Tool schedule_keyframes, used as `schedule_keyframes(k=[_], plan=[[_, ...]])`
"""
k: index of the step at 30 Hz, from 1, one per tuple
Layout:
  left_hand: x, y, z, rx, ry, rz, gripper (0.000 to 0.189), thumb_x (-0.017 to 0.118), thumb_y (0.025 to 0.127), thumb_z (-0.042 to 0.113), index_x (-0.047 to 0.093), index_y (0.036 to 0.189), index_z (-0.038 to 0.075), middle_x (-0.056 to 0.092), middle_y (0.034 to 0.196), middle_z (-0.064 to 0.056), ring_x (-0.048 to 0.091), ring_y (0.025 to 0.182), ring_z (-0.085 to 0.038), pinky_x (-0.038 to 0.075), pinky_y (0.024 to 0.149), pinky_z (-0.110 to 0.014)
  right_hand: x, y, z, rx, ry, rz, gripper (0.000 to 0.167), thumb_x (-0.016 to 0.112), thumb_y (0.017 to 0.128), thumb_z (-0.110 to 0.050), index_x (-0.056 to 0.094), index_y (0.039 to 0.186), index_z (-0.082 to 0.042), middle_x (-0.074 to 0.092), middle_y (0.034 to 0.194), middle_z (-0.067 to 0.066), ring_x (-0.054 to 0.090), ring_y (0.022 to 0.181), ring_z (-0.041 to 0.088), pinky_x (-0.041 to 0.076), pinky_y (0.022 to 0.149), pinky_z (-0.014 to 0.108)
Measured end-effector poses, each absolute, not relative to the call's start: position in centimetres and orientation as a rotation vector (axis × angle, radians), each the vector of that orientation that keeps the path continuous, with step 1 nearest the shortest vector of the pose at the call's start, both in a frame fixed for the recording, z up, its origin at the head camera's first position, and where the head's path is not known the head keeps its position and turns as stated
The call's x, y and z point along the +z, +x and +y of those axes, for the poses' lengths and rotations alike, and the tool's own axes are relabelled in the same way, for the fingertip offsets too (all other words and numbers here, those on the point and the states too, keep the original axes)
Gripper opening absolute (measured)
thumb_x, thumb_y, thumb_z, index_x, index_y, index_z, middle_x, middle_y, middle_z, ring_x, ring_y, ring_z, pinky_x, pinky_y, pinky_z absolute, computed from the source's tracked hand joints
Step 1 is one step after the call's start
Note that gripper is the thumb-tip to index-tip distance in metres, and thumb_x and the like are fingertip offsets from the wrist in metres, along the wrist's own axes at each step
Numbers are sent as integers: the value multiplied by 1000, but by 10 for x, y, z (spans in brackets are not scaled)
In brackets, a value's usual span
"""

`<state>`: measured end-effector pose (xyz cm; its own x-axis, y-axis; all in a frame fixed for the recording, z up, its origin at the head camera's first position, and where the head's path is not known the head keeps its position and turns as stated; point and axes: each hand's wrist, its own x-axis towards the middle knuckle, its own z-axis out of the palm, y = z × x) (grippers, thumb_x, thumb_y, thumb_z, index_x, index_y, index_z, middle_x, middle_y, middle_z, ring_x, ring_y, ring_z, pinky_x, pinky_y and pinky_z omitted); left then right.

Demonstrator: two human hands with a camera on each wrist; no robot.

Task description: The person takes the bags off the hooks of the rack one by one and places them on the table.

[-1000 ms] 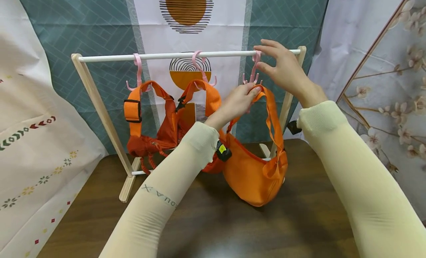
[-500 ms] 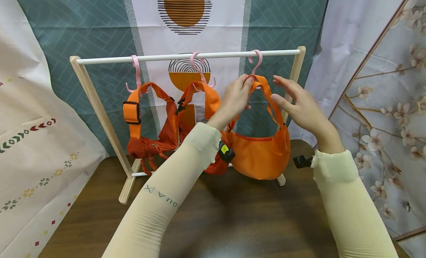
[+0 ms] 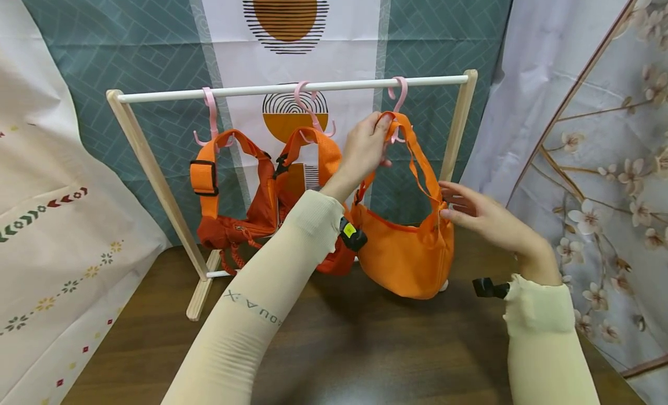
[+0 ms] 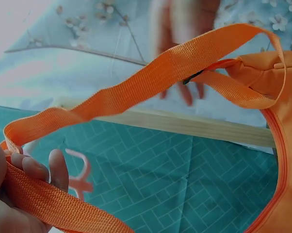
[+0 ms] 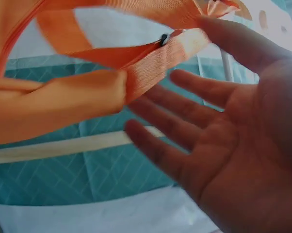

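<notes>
Between the two hands, and mostly below them, hangs the orange bag (image 3: 399, 263), its zipped mouth slanting. The left hand (image 3: 367, 147) pinches the top of the strap (image 3: 420, 161) between thumb and curled fingers, just beside the pink hook (image 3: 402, 94) that hangs from the rail (image 3: 334, 87). Whether a prong of the hook carries any of the strap there, I cannot tell. At the far side of the bag, the right hand (image 3: 482, 216) has its fingers spread, thumb apart, about the place where the strap meets the body; it grips nothing, though whether a fingertip brushes the webbing is unclear.

The bag looks light and limp, probably soft cloth with little or nothing inside, so it should sag and swing rather than keep a shape. The strap seems the firmer part: flat woven webbing, likely rough enough not to slip, but apt to twist — it already ripples beyond the left hand's fingers. Nothing about it looks fragile. The best hold is the crown of the strap, where the left hand pinches; the strap's base, beside the right hand, would suit steadying the sway. The buckle (image 4: 192, 77) between the hands looks a poor grip — small and hard.
</notes>
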<state>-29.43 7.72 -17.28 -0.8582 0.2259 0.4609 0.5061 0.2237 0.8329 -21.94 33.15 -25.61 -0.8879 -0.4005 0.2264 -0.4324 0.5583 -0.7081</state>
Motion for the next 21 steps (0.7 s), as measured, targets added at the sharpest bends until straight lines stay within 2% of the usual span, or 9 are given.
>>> schedule_keyframes(k=[2, 4, 7, 9, 13, 17, 19, 21], plan=[[-172, -292, 77, -1706, -698, -2250, 33, 45, 112, 37, 56, 98, 9, 47, 70, -7, 54, 53, -21, 60, 62, -32, -264, -219, 334, 1236, 725, -2776, 67, 60, 108, -20, 27, 163, -3, 39, 161, 22, 43, 144, 46, 47, 109, 31], [-171, -291, 78, -1724, -707, -2244, 32, 46, 111, 38, 57, 101, 10, 46, 70, -7, 52, 52, -20, 60, 62, -31, -273, -221, 335, 1206, 730, -2781, 59, 61, 107, -17, 36, 157, 0, 49, 152, 24, 50, 138, 46, 49, 106, 32], [-171, -288, 78, -1713, -726, -2236, 31, 46, 111, 36, 58, 102, 9, 46, 69, -7, 52, 53, -21, 60, 63, -31, -283, -227, 337, 1171, 694, -2772, 42, 63, 105, -13, 52, 143, 2, 62, 136, 21, 60, 126, 39, 48, 90, 15], [-171, -287, 77, -1688, -743, -2238, 31, 46, 112, 34, 58, 100, 9, 46, 67, -7, 53, 55, -22, 60, 64, -32, -285, -230, 339, 1127, 647, -2763, 32, 64, 104, -10, 59, 133, 3, 67, 127, 20, 63, 120, 38, 51, 86, 17], [-176, -285, 70, -1635, -780, -2239, 30, 45, 112, 32, 58, 100, 8, 47, 67, -7, 54, 57, -25, 58, 63, -33, -276, -232, 347, 1013, 513, -2749, 33, 64, 102, -6, 60, 133, 6, 69, 124, 27, 66, 115, 38, 50, 79, 15], [-184, -286, 60, -1572, -806, -2245, 31, 45, 113, 32, 60, 102, 7, 49, 68, -7, 51, 54, -23, 53, 56, -32, -260, -230, 357, 978, 416, -2703, 38, 60, 103, -4, 56, 139, 6, 67, 124, 32, 66, 95, 18, 47, 69, 18], [-190, -285, 55, -1543, -811, -2270, 31, 45, 112, 33, 60, 102, 7, 49, 68, -7, 50, 53, -23, 49, 53, -31, -251, -229, 362, 1022, 396, -2648, 37, 60, 103, -4, 56, 139, 5, 71, 120, 26, 61, 87, 10, 45, 67, 19], [-198, -285, 52, -1513, -814, -2308, 31, 45, 112, 33, 59, 102, 8, 49, 69, -7, 49, 52, -24, 46, 52, -31, -241, -229, 367, 1079, 406, -2566, 33, 59, 103, -2, 59, 136, 1, 74, 113, 9, 58, 83, 6, 44, 67, 19]])
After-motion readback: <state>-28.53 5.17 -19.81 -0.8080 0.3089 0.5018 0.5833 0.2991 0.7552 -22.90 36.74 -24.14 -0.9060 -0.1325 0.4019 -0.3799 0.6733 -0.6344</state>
